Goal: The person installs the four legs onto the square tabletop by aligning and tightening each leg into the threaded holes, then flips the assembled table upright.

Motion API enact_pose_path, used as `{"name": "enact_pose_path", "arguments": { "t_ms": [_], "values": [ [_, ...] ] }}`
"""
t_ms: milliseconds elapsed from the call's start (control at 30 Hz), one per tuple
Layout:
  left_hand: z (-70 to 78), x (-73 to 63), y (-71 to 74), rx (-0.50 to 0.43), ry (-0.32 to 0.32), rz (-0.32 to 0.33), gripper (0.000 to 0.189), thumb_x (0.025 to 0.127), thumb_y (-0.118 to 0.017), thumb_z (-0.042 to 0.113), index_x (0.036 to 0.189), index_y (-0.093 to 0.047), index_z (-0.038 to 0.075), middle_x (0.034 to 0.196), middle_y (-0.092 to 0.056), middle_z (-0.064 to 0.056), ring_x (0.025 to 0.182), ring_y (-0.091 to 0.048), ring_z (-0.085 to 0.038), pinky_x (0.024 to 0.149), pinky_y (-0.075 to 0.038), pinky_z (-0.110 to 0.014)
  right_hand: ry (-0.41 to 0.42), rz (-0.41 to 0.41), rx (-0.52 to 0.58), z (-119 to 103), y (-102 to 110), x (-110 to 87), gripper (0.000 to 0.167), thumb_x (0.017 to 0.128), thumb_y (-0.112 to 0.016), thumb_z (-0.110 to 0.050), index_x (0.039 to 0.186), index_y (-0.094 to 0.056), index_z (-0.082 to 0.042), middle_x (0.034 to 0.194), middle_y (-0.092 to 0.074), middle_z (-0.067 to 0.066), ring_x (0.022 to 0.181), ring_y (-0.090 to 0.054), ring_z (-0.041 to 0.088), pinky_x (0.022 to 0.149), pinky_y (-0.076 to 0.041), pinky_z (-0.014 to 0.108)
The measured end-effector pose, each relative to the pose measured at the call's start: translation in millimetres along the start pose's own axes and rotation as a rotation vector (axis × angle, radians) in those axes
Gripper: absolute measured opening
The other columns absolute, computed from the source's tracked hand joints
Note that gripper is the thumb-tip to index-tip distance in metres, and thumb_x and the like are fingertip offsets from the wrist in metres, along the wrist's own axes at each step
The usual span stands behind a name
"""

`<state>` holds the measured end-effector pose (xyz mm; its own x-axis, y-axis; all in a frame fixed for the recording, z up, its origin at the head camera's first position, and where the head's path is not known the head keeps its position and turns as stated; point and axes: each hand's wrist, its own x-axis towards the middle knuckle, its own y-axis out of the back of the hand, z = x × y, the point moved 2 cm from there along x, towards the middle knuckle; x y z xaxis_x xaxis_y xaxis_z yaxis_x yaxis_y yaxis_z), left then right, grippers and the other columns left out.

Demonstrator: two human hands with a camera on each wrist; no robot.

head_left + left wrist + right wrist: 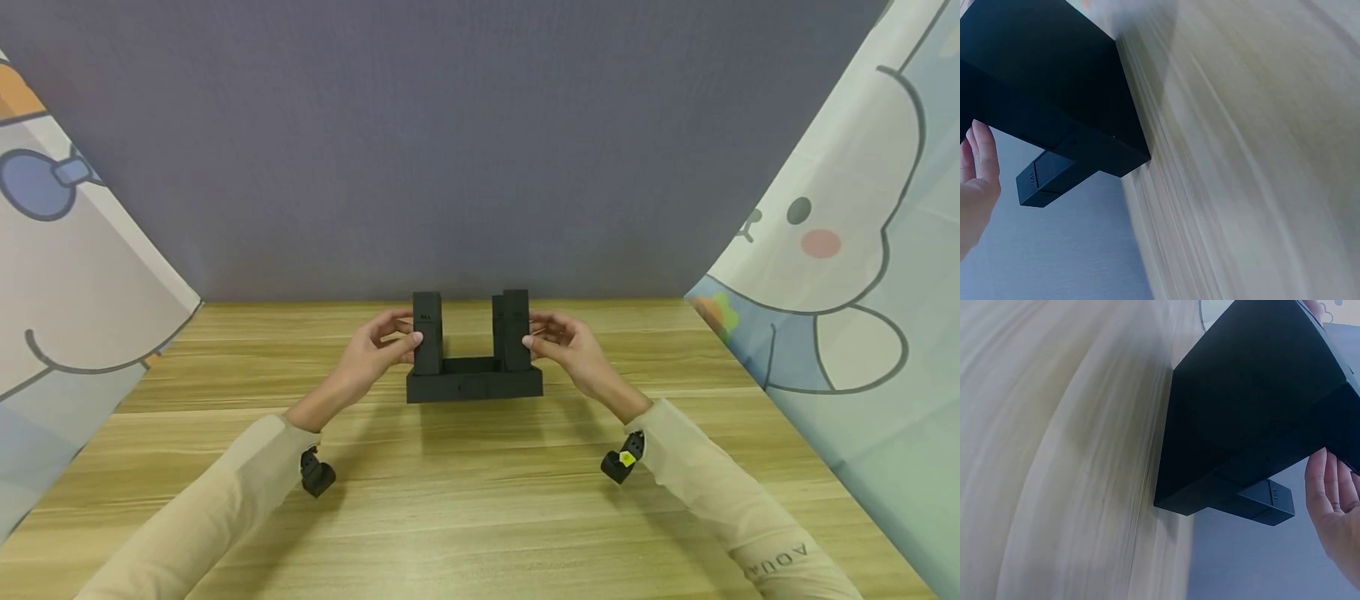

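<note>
A black box-like base [474, 387] sits on the table at the middle of the head view, with tall block-shaped posts rising from it. My left hand [382, 343] holds the left post [427, 337] from its outer side, thumb on the near face and fingers behind. On the opposite side, my right hand [562, 343] grips the right post [517, 333] the same way. Just behind that right post, part of another black upright [497, 321] shows. Both wrist views are largely filled by the black base [1054, 69], whose flat face [1254, 394] looks toward the cameras.
The wood-grain table [480, 508] spreads around the black piece. Behind it stands a grey panel [450, 150]. Cartoon-printed sheets [82, 250] flank the table on both sides. A small black camera [318, 475] hangs at each wrist.
</note>
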<state>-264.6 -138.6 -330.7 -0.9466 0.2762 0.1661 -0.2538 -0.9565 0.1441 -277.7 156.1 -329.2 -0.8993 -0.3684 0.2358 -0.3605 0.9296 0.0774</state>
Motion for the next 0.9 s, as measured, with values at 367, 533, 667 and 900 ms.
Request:
{"name": "enact_pose_path", "arguments": {
  "t_ms": [367,533,667,900],
  "values": [
    [2.0,5.8,1.9,-0.036,0.036,0.010,0.051,0.089,-0.060,0.024,0.134,-0.041,0.009,0.109,-0.051,-0.007,0.088,-0.062,-0.012,0.079,-0.053,-0.036,-0.022,0.042,-0.005,-1.2,1.1,6.3,0.044,0.088,-0.060,-0.006,0.128,-0.045,0.004,0.101,-0.056,0.004,0.081,-0.060,0.009,0.077,-0.053,0.039],
    [1.6,8.0,2.9,-0.047,0.052,0.009,0.052,0.089,-0.059,0.027,0.135,-0.040,0.011,0.111,-0.051,-0.007,0.092,-0.061,-0.011,0.079,-0.054,-0.032,-0.018,0.042,0.003,-1.7,1.5,7.5,0.045,0.088,-0.060,-0.008,0.129,-0.044,0.002,0.101,-0.056,0.001,0.083,-0.060,0.010,0.078,-0.053,0.039],
    [0.5,10.8,3.6,-0.059,0.052,0.006,0.053,0.090,-0.058,0.027,0.137,-0.038,0.012,0.112,-0.051,-0.007,0.093,-0.060,-0.013,0.078,-0.054,-0.030,-0.009,0.040,0.010,-1.2,2.1,9.3,0.044,0.089,-0.060,-0.011,0.129,-0.045,0.000,0.103,-0.056,0.003,0.084,-0.060,0.010,0.077,-0.053,0.033],
    [0.6,16.3,3.9,-0.058,0.069,0.028,0.055,0.090,-0.059,0.029,0.138,-0.038,0.013,0.109,-0.051,-0.005,0.091,-0.058,-0.012,0.077,-0.053,-0.028,0.021,0.031,-0.035,-2.8,3.3,12.7,0.043,0.090,-0.059,-0.014,0.129,-0.045,-0.002,0.105,-0.056,0.003,0.088,-0.059,0.011,0.082,-0.051,0.042]
  ]
}}
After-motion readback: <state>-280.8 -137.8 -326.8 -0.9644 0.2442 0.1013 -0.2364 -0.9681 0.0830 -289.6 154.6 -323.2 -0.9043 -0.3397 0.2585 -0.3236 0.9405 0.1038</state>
